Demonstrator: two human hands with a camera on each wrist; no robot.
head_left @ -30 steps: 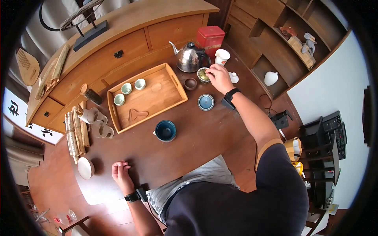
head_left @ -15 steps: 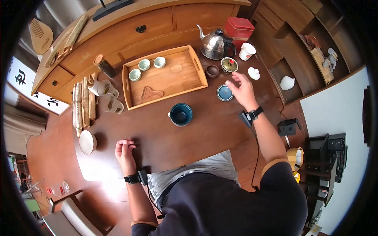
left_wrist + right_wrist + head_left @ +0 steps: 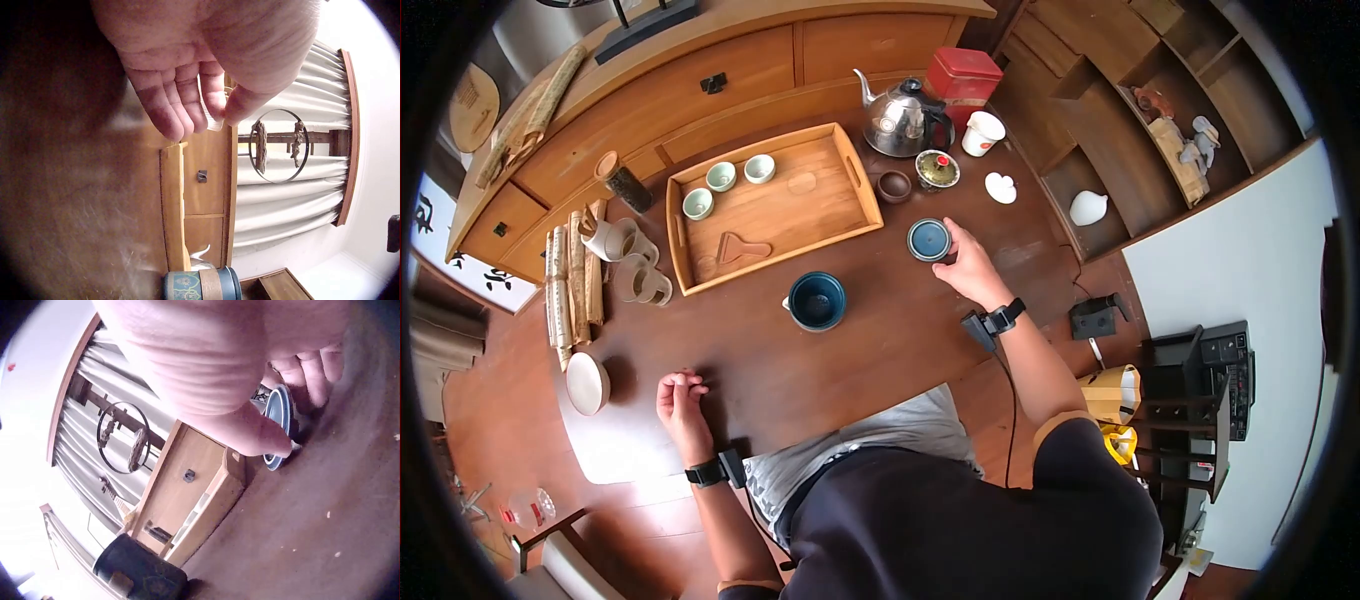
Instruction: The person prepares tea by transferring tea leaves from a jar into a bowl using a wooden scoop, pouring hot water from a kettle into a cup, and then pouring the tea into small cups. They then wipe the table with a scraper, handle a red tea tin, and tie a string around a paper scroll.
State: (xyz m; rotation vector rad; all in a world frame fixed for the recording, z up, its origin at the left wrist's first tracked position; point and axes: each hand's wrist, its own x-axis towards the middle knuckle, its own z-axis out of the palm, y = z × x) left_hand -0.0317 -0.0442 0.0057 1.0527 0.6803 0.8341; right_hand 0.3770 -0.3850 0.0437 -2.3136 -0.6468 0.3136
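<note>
My right hand (image 3: pixel 975 268) holds a small round blue lid (image 3: pixel 929 240) with a pale rim, on the right part of the table. In the right wrist view the thumb lies on the near rim of the lid (image 3: pixel 278 422), with the fingers round its far side. My left hand (image 3: pixel 684 405) rests by the table's front edge, fingers loosely curled, holding nothing. A dark blue cup with a small side lug (image 3: pixel 817 300) stands between the hands. Behind the lid are a small brown cup (image 3: pixel 894 186) and a patterned lidded bowl with a red knob (image 3: pixel 938 169).
A wooden tray (image 3: pixel 790 235) bears several pale green cups. At the back stand a steel kettle (image 3: pixel 900 122), a red tin (image 3: pixel 963 78) and a white paper cup (image 3: pixel 983 133). A white lid (image 3: pixel 1001 187) lies to the right. Bamboo rolls (image 3: pixel 575 290), glass pitchers (image 3: pixel 643 280) and a white bowl (image 3: pixel 587 383) stand left.
My right hand has left the patterned bowl, come back toward me and taken hold of the blue lid. The left hand has stayed at the front edge. The head view has shifted.
</note>
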